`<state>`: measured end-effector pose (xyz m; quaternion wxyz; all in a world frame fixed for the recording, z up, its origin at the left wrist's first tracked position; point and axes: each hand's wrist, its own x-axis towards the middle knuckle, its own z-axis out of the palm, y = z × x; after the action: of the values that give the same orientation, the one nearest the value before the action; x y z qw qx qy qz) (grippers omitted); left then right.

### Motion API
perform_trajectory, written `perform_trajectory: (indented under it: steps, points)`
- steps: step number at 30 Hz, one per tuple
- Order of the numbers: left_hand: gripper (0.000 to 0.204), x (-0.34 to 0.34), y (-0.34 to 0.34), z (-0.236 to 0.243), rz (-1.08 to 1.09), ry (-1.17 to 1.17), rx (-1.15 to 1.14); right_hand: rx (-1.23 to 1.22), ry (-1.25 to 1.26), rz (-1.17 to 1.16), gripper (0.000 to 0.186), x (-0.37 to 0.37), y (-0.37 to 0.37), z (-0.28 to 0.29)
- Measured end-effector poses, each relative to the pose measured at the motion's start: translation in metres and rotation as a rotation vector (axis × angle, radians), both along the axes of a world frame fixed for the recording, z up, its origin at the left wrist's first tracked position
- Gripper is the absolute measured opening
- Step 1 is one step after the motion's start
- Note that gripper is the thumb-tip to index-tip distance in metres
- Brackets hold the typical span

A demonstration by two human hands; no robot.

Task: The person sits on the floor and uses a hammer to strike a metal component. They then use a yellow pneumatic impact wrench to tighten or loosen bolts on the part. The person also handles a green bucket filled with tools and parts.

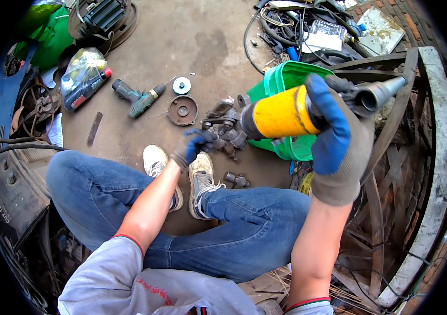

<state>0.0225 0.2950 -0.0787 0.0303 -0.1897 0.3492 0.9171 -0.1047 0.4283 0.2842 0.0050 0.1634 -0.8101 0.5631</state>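
Observation:
My right hand (339, 142), in a grey and blue glove, grips a yellow cylindrical power tool (284, 116) with a dark metal nose and a grey end piece, held up over a green bucket (286, 79). My left hand (196, 147), also gloved, reaches down to a cluster of dark metal parts (226, 128) on the concrete floor and touches them with curled fingers. Whether it grips one I cannot tell. I sit cross-legged in blue jeans with white sneakers (201, 176) in front of me.
A green cordless drill (138, 98), a round rusty disc (182, 109) and a small white disc (182, 85) lie on the floor. Cables and clutter sit at the top right. A plastic bag with a tool (82, 76) lies left. Wooden slats and a curved frame (433, 173) stand right.

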Motion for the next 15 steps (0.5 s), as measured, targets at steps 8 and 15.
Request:
perform_trajectory:
  steps: [8,15]
  points:
    - [0.034,-0.032,0.127,-0.064,-1.07,0.603,-1.803,-0.091,-0.071,-0.098,0.033,-0.005,0.027,-0.007]
    - [0.043,-0.032,0.149,-0.102,-1.715,0.616,-1.966,-0.05,0.02,-0.099,0.028,-0.01,0.05,-0.016]
